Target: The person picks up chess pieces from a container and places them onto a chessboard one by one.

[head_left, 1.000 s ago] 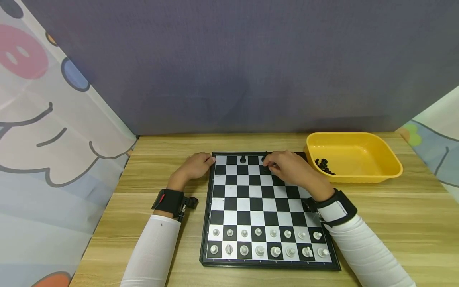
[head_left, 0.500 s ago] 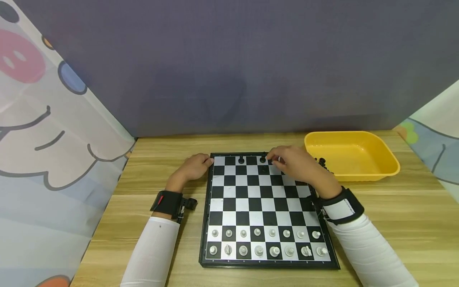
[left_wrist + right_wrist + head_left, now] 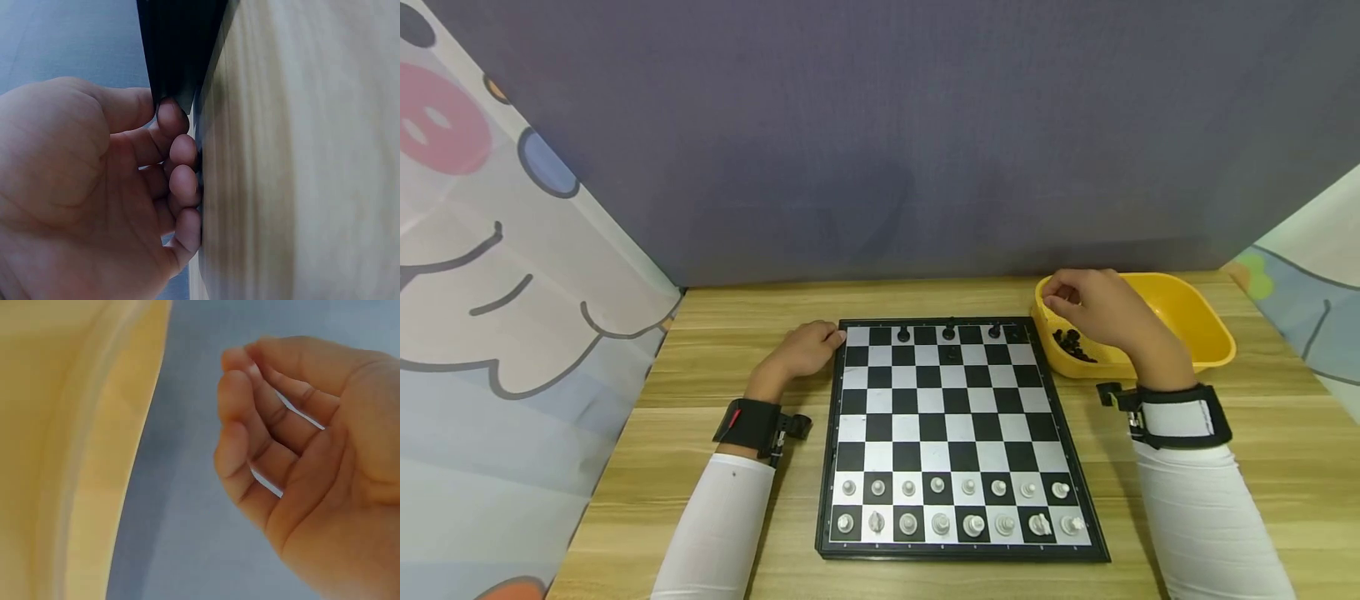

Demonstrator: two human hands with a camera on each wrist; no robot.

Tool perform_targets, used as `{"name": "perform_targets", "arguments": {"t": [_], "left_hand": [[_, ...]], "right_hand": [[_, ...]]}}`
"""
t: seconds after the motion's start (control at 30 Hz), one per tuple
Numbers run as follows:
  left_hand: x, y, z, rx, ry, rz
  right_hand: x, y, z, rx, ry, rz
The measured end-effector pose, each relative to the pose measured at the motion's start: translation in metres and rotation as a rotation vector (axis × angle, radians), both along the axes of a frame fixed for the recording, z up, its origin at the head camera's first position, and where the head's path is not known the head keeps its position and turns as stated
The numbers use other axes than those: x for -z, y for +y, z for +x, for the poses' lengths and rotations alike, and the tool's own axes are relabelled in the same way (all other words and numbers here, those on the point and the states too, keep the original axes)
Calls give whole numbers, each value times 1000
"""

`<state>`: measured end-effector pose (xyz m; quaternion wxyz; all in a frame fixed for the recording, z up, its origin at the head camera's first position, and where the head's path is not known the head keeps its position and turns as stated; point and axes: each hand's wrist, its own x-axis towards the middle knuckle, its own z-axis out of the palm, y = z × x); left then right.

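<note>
A black-framed chessboard (image 3: 935,414) lies on the table. In the left wrist view, the thumb and index finger of my left hand (image 3: 106,169) pinch its dark corner, the far left one in the head view. Over the near left part of a yellow plastic tub (image 3: 1213,354) hovers my right hand (image 3: 1101,307). Its fingers are loosely curled, with nothing visible between them in the right wrist view. Black chess pieces (image 3: 1072,344) lie heaped in the tub. Along the far row stand a black piece (image 3: 903,334), another black piece (image 3: 949,332) and a third black piece (image 3: 995,332).
Two rows of white chess pieces (image 3: 973,525) fill the near side of the board. Under everything is a wood-grain table (image 3: 760,304). A grey panel (image 3: 865,150) rises behind it, and a cartoon-printed sheet (image 3: 535,333) hangs at the left.
My right hand has left the far row of the board and moved right, over the tub. The third black piece there is now uncovered. My left hand stays at the corner.
</note>
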<state>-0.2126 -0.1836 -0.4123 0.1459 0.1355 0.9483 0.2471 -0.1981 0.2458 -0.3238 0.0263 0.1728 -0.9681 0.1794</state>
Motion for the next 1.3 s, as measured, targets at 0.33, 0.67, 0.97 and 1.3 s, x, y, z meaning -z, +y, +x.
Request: {"name": "perform_targets", "arguments": {"t": [0.33,0.67,0.97,1.3], "left_hand": [[0,0,0,-1,-1,0],[-2,1,1,-4,-3,-2],[-2,1,2,-6,-7,-4],[-3,1,3,-6,-6,-2]], "right_hand": [[19,25,-12,5,-161,67],[39,29,-20,3,-246,88],[46,30,-23,-5,-271,109],[43,27,-21,-5,-269,103]]}}
